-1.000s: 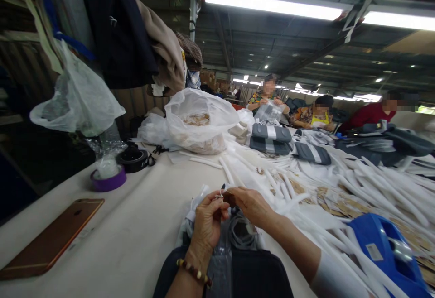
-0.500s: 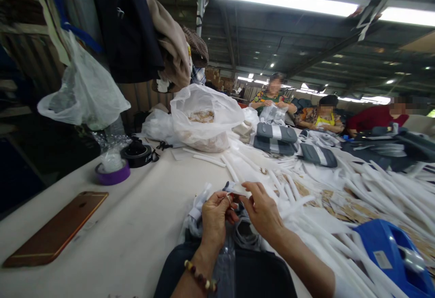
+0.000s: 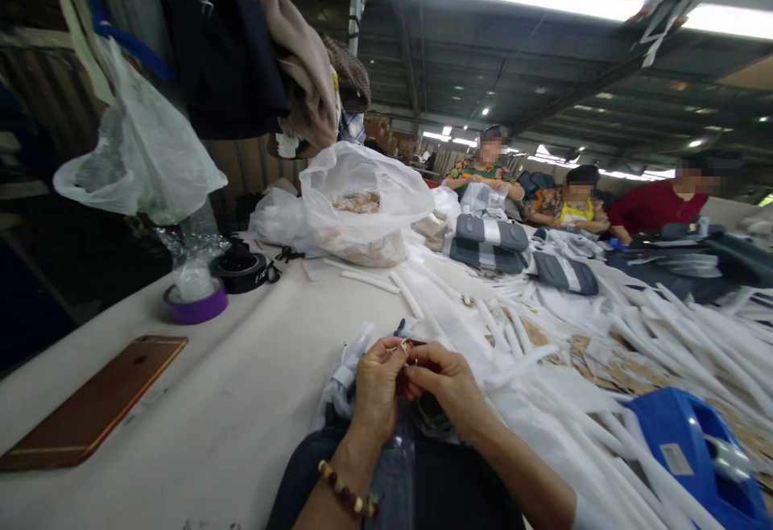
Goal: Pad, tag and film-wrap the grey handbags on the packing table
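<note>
My left hand [image 3: 375, 385], with a beaded bracelet [image 3: 347, 494] at its wrist, has its thumb and fingers pinched on a thin white string [image 3: 405, 345]. My right hand [image 3: 450, 385] meets it, its fingertips closed at the same string; anything else in them is hidden. Both hands are above a dark padded bag [image 3: 459, 482] with a clear plastic strip [image 3: 392, 474] over its middle. Beside my left hand lies a bunch of plastic-wrapped pieces [image 3: 345, 377]. A coiled grey cord [image 3: 433, 417] shows partly under my right hand.
On the left are a phone [image 3: 100, 401], a purple tape roll [image 3: 196, 304] and a black roll [image 3: 241, 271]. A large plastic bag [image 3: 362, 208] stands behind. White foam strips [image 3: 580, 425] and a blue tool [image 3: 694, 457] lie right. Several people work across the table.
My right hand has moved left and down, closing in on the left fingers. The whitish piece at its fingertips no longer shows. My left hand stays pinched on the string.
</note>
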The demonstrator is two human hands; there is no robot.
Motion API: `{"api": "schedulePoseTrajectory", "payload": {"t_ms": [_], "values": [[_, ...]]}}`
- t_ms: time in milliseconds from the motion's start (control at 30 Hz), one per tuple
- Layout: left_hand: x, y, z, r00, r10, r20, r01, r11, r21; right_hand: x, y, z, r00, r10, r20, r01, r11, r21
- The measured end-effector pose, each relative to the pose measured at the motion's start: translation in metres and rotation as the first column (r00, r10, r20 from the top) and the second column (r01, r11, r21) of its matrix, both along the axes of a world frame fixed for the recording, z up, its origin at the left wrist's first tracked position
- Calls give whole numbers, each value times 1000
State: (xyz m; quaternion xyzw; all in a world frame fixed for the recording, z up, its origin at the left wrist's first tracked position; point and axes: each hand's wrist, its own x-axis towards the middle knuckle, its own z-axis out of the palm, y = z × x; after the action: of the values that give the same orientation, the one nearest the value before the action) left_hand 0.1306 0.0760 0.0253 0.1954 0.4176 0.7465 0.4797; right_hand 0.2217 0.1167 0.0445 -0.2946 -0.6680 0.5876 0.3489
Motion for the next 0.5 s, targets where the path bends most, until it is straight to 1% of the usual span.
{"api": "schedulePoseTrajectory", "payload": {"t_ms": [133,233,300,367,500], "values": [[0,0,3,1000,-11,1,11,1000,-17,1,1,5,998,65,-22,-67,995,-79],[1,1,3,1000,17,-9,-17,999,-32,2,0,9,996,81,-37,-84,992,-92],[1,2,3,998,52,-25,-53,998,-40,2,-1,11,996,56,-66,-64,992,-113],[2,3,1,995,85,-48,-87,995,-45,1,-3,15,996,6,-94,-20,989,-145],[4,3,-2,987,127,-97,-131,991,-35,-2,-7,20,991,-69,-111,47,981,-187]]}}
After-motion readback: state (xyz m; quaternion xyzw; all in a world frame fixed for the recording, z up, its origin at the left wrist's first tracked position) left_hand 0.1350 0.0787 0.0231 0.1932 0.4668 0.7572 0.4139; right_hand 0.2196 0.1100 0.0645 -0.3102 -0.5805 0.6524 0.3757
